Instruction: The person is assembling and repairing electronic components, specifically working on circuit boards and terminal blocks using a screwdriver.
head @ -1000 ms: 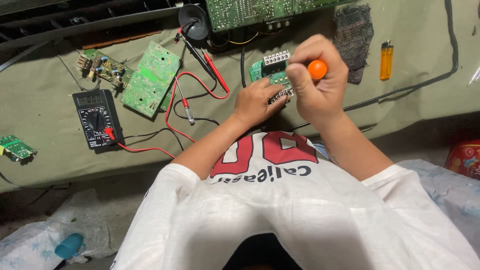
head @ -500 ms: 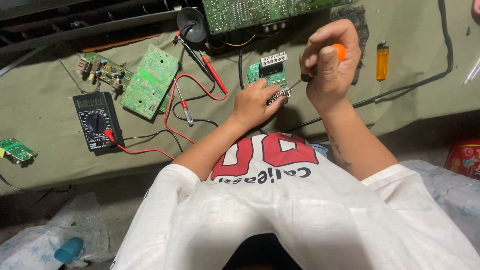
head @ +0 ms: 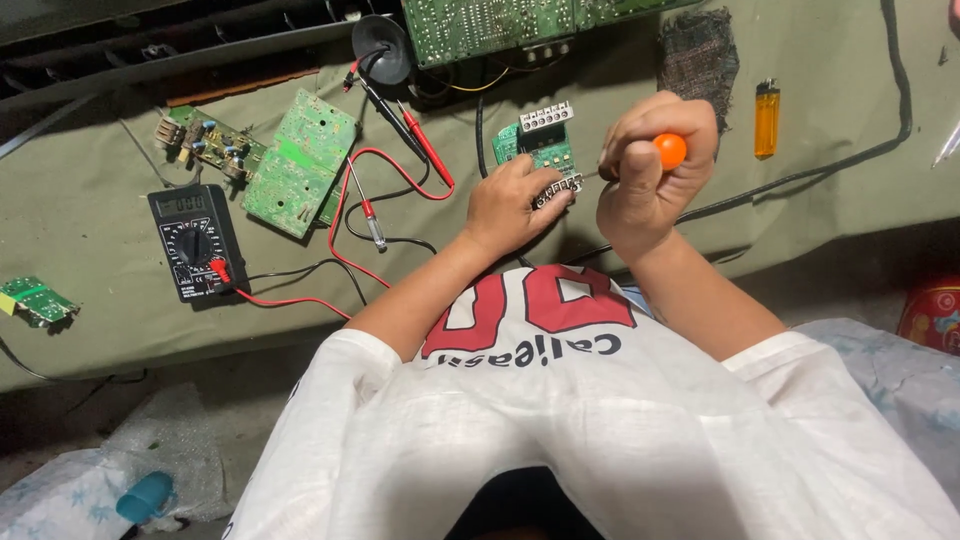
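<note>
Orange-handled screwdriver point(head: 668, 152) sits clamped in the right hand point(head: 650, 170); left hand point(head: 512, 200) fingers pinch the small green circuit board point(head: 540, 150).

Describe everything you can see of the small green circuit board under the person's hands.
The small green circuit board lies flat on the olive cloth. A row of pale grey terminal blocks lines its far edge, and dark components sit on its face. The left hand covers its near edge, fingers on a small metal part. The right hand grips an orange-handled screwdriver beside it.
</note>
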